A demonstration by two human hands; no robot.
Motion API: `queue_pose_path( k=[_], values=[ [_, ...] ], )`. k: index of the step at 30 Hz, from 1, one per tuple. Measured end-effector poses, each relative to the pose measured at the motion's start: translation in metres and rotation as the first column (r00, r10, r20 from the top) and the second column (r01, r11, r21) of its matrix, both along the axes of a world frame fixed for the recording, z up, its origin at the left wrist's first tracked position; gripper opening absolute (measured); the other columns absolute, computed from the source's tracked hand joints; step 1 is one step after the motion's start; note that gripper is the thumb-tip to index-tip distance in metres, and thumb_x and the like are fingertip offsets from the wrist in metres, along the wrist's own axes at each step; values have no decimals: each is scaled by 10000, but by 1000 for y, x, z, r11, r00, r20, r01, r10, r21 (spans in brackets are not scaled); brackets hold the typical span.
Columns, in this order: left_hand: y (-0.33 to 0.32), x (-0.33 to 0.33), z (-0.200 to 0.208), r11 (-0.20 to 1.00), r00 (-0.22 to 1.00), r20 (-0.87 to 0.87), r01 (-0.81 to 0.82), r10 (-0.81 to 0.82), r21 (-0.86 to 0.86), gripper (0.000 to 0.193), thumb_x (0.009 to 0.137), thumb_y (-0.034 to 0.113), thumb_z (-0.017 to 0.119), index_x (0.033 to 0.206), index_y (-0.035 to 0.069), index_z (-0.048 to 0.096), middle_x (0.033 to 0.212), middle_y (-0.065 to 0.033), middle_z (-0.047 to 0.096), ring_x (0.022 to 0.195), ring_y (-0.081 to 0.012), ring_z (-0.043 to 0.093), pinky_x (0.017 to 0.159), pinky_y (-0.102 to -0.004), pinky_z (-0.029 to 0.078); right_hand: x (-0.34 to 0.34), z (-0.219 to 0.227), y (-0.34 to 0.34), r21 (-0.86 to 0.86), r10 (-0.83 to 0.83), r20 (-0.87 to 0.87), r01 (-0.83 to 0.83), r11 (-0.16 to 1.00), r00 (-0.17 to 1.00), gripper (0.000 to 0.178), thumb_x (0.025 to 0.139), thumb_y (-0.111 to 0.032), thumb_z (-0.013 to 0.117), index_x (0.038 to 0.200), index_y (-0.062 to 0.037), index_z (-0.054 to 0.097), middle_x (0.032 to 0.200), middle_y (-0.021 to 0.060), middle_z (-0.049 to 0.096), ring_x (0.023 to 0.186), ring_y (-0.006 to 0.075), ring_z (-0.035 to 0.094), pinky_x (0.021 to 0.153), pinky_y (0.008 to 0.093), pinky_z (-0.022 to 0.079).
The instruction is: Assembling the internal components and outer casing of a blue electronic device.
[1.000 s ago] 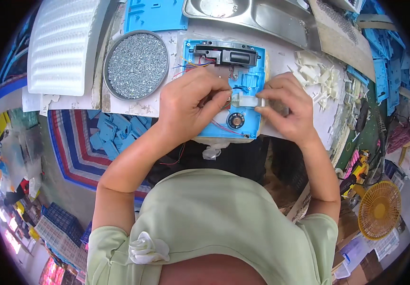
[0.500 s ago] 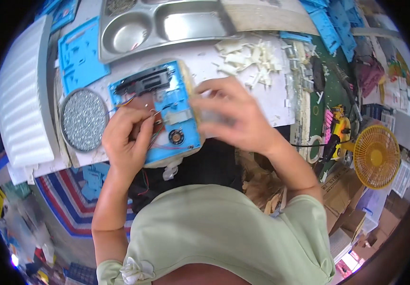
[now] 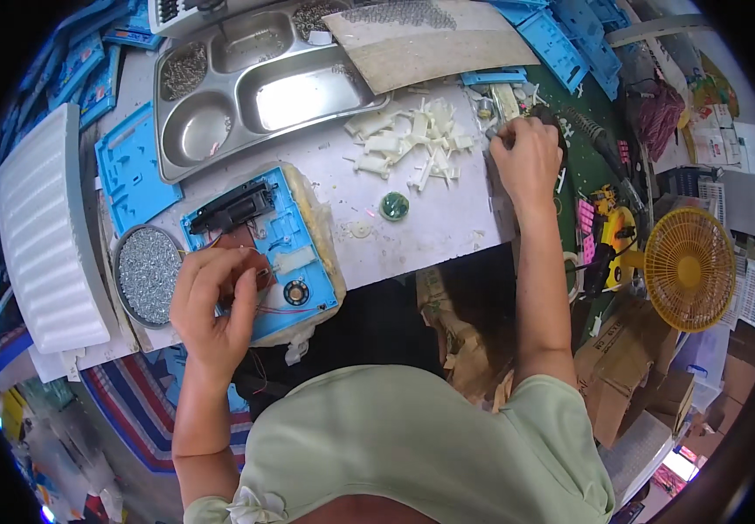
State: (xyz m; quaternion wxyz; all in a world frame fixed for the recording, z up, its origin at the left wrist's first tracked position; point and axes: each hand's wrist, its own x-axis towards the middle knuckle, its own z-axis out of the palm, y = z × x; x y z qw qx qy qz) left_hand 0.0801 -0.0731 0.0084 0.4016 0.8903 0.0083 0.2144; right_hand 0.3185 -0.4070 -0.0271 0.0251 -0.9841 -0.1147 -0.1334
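A blue plastic housing lies on a plastic-wrapped pad at the table's front edge. In it sit a black slotted part, a brown circuit board, a round speaker and thin wires. My left hand hovers over the housing's left side, thumb and fingers loosely curled and apart, partly hiding the board. Stretched out to the table's right edge, my right hand has its fingertips closed down among small parts beside a pale strip; what they grip is hidden.
A round dish of small metal pieces stands left of the housing. Behind are a steel compartment tray and a pile of white plastic parts. A small green round container sits mid-table. At right stands a yellow fan.
My right hand has moved from beside the housing to the small parts at the table's right edge. My left hand stays by the housing, its thumb and fingers further apart.
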Motion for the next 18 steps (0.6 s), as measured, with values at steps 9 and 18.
queue_pose_path(
  k=[9,18],
  values=[
    [-27,61,43,959,960,-23,276,-278,-71,251,825,47,759,1062,25,680,823,-85,639,612,-178,583,514,-305,438,-28,22,21,432,201,71,-212,877,977,323,757,-102,747,1061,-60,644,949,99,681,879,291,604,798,425,495],
    [-55,102,38,874,870,-105,470,-482,-120,224,857,109,757,1034,25,648,808,-69,671,669,-161,659,558,-306,515,-108,48,75,888,554,105,-329,321,826,381,815,-59,768,1166,-20,626,917,60,645,738,137,561,663,291,471]
  ],
)
